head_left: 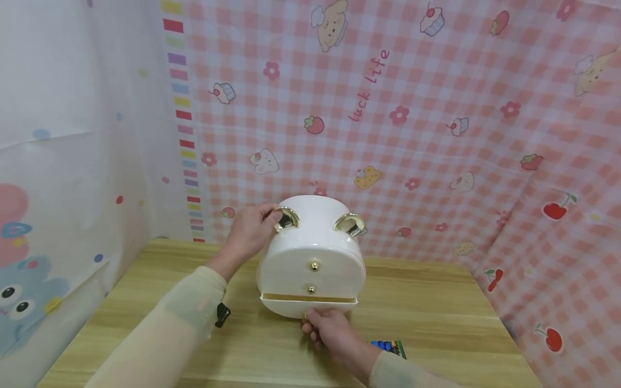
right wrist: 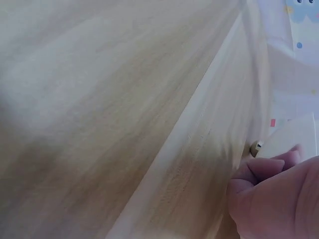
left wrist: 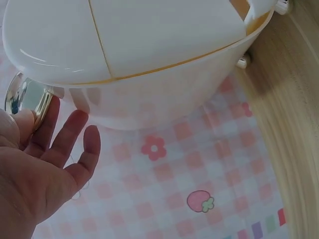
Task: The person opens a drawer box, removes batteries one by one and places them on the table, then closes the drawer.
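Observation:
A glossy white storage box [head_left: 278, 264] with gold trim and two gold ear-shaped handles stands upright on the table. Its left ear [head_left: 292, 216] is pinched between the thumb and fingers of my left hand [head_left: 249, 230]. In the left wrist view, the other fingers of that hand [left wrist: 50, 172] spread beside the box's wall. Two gold knobs, an upper [head_left: 315, 265] and a lower [head_left: 311, 289], show on the front. Below them the bottom drawer [head_left: 281, 308] is pulled partly out. My right hand [head_left: 336, 331] pinches the front of this drawer at its middle; the fingers hide the knob there.
A small pack of blue items [head_left: 385, 345] lies on the wooden table [head_left: 427, 312], partly hidden behind my right wrist. Pink checked cloth [head_left: 301, 97] hangs close behind the box, and white patterned cloth [head_left: 73, 178] hangs on the left.

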Demonstrator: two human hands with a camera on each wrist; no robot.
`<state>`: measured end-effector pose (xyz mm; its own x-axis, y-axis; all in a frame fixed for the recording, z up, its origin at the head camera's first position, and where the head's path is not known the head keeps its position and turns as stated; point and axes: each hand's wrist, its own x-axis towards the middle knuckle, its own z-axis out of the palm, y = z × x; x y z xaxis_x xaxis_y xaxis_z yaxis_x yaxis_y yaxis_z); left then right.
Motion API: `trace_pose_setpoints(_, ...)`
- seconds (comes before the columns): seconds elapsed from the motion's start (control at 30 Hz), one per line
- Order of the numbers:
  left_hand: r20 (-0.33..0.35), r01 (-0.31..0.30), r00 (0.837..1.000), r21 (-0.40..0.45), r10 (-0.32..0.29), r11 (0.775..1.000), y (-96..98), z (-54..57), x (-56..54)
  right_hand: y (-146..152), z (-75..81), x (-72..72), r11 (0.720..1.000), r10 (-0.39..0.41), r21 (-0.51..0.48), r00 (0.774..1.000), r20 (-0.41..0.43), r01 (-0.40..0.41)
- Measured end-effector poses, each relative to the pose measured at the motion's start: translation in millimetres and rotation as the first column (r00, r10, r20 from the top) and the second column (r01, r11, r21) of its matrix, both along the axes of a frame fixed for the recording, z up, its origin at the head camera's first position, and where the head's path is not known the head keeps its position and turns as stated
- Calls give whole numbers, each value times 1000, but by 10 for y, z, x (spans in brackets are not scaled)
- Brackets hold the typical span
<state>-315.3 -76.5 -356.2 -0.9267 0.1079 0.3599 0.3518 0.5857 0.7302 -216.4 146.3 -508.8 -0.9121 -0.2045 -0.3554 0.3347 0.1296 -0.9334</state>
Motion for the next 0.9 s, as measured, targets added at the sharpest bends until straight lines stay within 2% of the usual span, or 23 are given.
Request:
trace_pose_setpoints(0.17,33,3,999,-6,-3,1000,-6,18,6,-63,-23,-44,998,-58,-2,998,-22,58)
trace_pose_setpoints(0.4,71,15,997,-14,-14,1000,2,40,2,-75,-56,-100,996,-87,-26,996,-31,86)
trace_pose_setpoints(0.53,53,18,998,-30,-16,999,22,30,-12,-50,-57,-110,998,-64,-27,998,-22,64)
trace_pose_setpoints(0.63,30,26,999,-48,-25,998,19,-13,-14,-26,-72,-97,999,-42,-36,999,-30,41)
trace_pose_setpoints(0.7,40,34,999,-37,-32,999,-3,-49,-9,4,-83,-64,999,-30,-35,999,-32,28)
trace_pose_setpoints(0.8,77,39,996,9,-39,999,-92,-111,4,97,-70,20,1000,15,-21,1000,-18,-15)
trace_pose_setpoints(0.9,97,10,995,10,-11,1000,-278,-167,44,276,4,113,997,81,4,997,8,-81)
